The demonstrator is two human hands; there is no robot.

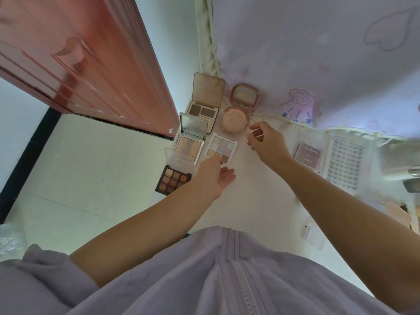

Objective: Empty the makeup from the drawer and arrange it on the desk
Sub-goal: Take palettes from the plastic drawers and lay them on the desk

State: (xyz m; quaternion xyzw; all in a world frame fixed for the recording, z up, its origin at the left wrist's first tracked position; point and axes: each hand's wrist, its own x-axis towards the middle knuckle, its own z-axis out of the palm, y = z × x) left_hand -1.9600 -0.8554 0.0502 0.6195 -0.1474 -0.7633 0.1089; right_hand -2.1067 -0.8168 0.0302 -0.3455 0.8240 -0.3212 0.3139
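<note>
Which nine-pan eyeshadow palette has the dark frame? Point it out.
The brown-shade palette at the desk's near left edge, beside the left forearm. The other nine-pan palette has a white frame and pale pastel shades.

The left hand (214, 176) covers the near corner of the pastel palette (221, 147), so those pans cannot be seen. Whether the right hand (264, 142) pinches something thin and clear is too faint to tell. At the right edge, a silver object (406, 175) is blurred and cut off by the frame. The lettering on the mauve box (309, 155) is too small to read. The person's lilac top (227, 276) hides the near edge of the surface (261, 201).
</note>
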